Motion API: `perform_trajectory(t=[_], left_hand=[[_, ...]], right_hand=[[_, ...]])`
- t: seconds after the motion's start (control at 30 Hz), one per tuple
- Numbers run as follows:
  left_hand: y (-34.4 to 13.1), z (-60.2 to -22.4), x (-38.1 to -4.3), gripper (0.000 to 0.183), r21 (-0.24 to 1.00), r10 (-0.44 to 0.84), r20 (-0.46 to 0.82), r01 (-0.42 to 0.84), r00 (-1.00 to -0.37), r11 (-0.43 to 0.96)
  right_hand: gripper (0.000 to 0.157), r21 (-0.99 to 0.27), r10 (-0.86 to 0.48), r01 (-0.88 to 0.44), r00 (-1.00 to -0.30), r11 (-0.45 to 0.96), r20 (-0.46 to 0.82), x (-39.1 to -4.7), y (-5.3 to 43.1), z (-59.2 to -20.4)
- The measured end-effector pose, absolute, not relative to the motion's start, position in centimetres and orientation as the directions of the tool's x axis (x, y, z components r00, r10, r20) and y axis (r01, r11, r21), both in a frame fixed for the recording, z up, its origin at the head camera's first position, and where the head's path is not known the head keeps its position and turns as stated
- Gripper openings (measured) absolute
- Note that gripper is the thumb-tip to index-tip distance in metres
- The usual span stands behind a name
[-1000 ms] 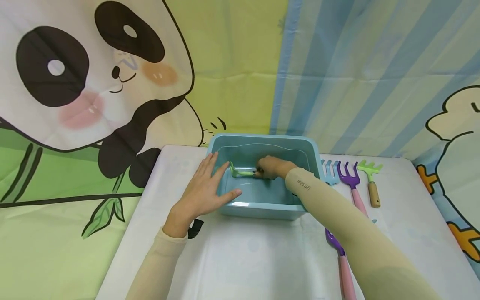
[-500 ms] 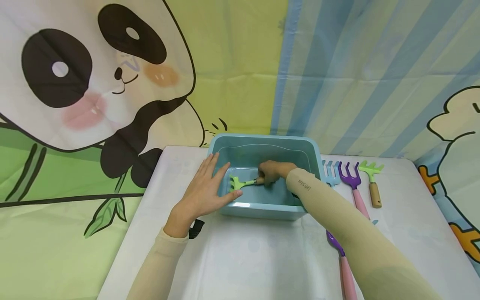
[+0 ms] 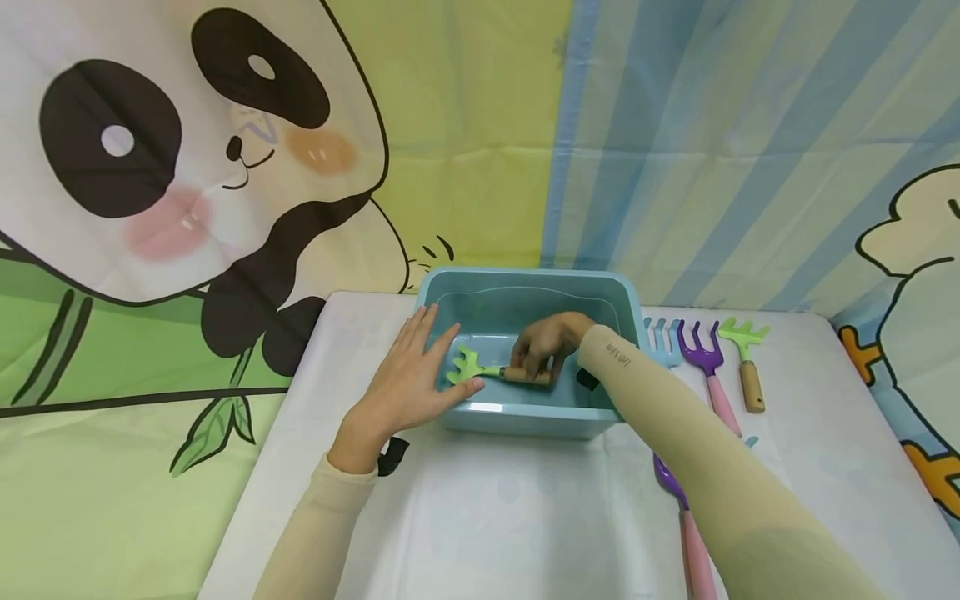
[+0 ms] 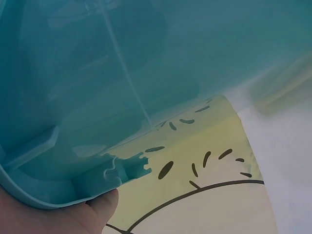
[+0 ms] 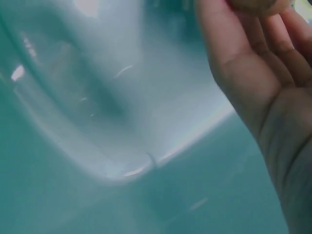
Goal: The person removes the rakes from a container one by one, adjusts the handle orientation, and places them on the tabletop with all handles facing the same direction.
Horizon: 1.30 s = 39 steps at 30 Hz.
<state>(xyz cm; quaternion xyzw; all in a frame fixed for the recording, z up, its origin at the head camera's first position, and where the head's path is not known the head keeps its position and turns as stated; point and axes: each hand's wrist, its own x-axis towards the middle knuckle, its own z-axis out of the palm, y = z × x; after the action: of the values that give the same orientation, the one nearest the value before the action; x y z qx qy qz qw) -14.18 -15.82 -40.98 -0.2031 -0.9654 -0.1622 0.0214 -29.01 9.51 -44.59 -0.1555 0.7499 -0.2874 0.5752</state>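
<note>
Inside the blue plastic bin, a small garden rake with light green tines and a wooden handle lies low, tines to the left. My right hand reaches in from above and holds the handle between thumb and fingers. The right wrist view shows the rounded wooden handle end at the fingers. At the bin's left front corner, my left hand rests with fingers straight and thumb spread over the front rim. In the left wrist view, part of that hand touches the rim.
Right of the bin lie a light blue rake, a purple fork with a pink handle and another green rake with a wooden handle. A purple tool with a pink handle lies nearer, partly behind my right sleeve. A printed curtain hangs behind.
The green rake has turned from tines-up on its side to lying flatter, and its handle now shows under my right hand, whose fingers have loosened somewhat. My left hand has not moved.
</note>
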Motion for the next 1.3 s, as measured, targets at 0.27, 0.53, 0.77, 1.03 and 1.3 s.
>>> perform_trajectory(t=[0.27,0.53,0.77,1.03,1.3], left_hand=[[-15.7,-40.9,-14.2,0.099,0.302,0.373,0.094,0.383,-0.923,0.873],[-15.7,-40.7,-14.1,0.099,0.308,0.374,0.096,0.385,-0.922,0.87],[-15.7,-40.7,-14.1,0.099,0.308,0.375,0.089,0.384,-0.923,0.87],[-15.7,-40.8,-14.2,0.099,0.305,0.378,0.1,0.39,-0.92,0.869],[-15.7,-40.8,-14.1,0.098,0.298,0.386,0.11,0.4,-0.916,0.866]], right_hand=[[0.032,-0.585,-0.549,0.164,-0.219,0.794,-0.806,-29.2,9.6,-43.5],[0.028,-0.564,-0.541,0.106,-0.187,0.819,-0.82,-28.9,9.8,-42.7],[0.027,-0.561,-0.548,0.068,-0.141,0.825,-0.824,-28.8,10.8,-41.2],[0.029,-0.614,-0.596,0.01,-0.227,0.789,-0.77,-28.1,14.1,-36.7],[0.034,-0.708,-0.702,-0.099,-0.288,0.699,-0.652,-26.8,18.4,-32.5]])
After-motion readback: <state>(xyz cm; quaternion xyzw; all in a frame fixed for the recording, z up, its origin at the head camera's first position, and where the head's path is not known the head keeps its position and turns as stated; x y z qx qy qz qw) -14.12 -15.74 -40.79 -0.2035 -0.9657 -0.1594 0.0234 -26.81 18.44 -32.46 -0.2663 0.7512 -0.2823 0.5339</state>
